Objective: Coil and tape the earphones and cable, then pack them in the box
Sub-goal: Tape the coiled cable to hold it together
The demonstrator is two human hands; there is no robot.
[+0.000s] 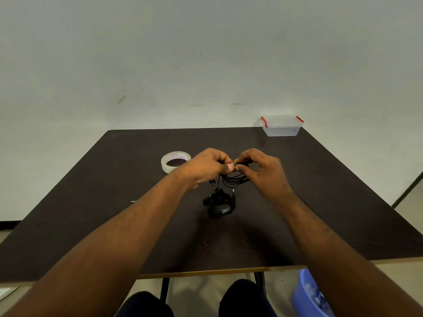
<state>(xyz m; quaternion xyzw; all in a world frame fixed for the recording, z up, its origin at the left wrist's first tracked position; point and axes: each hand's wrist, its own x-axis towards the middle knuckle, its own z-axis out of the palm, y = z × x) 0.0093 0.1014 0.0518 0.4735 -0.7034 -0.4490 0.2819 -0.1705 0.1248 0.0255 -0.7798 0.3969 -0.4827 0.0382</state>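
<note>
While both forearms are reaching out over the dark table (109,202), the left hand (206,165) and the right hand (263,170) are meeting above its middle, each pinching the black cable (233,178) between curled fingers and thumb. Loops of that cable are hanging below the fingers, with their long axis running roughly left to right between the two hands, and a small metal-tipped plug end (too small to read clearly) is pointing left at the left thumb. Just nearer the person, a second black bundle, the coiled earphones (219,202), is lying flat on the table, apart from both hands. A roll of clear tape (175,161) is lying flat just left of the left hand. The clear plastic box (282,125) with red clips is sitting lidded at the far right corner, well apart from the hands. A blue tub (306,294) is standing on the floor at lower right.
</note>
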